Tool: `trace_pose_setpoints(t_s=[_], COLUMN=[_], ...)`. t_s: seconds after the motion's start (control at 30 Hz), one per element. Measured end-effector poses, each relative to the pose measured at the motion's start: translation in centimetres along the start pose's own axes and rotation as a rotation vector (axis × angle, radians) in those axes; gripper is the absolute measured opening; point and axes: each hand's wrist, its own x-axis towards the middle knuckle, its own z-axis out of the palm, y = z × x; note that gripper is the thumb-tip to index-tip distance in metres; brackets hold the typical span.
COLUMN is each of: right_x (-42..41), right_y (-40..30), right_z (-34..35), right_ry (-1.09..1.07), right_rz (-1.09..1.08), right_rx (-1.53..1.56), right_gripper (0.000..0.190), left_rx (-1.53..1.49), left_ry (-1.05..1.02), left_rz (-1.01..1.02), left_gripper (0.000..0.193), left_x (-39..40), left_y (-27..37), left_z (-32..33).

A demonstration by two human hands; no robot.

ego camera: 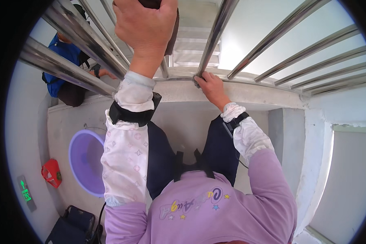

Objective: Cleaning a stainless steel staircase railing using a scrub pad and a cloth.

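My left hand [145,26] is raised near the top of the view, its fingers curled around a dark brown item [172,36] that looks like cloth. Part of that item hangs past the wrist side; the rest is hidden by the hand. Lower and to the right, my right hand [213,90] presses a grey scouring pad [197,81], perhaps steel wool, against the foot of a shiny metal baluster [215,38]. That baluster stands on a pale ledge [180,91].
More metal bars [280,38] run along both sides. Beyond them are stairs [195,48] and a person in blue [64,61]. A purple basin [85,161], a red bag [52,173] and a dark folding chair [71,227] are at left. A wall [289,140] juts at right.
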Motion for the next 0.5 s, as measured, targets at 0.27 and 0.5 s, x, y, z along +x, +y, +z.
trace_pose_setpoints(t_s=[0.27,0.5], right_x=[-4.5,-0.9], right_y=[4.0,0.4], right_z=[-0.7,0.4], right_ry=[-0.100,0.010], right_rz=[0.051,-0.031], right_rx=[-0.041,0.017], right_gripper=[0.018,0.021], left_rx=[-0.008,-0.039], left_ry=[-0.015,0.025], left_rz=[-0.002,0.016], left_gripper=[0.052,0.053], left_x=[0.3,-0.5], left_y=[-0.3,-0.6], left_z=[0.0,0.4])
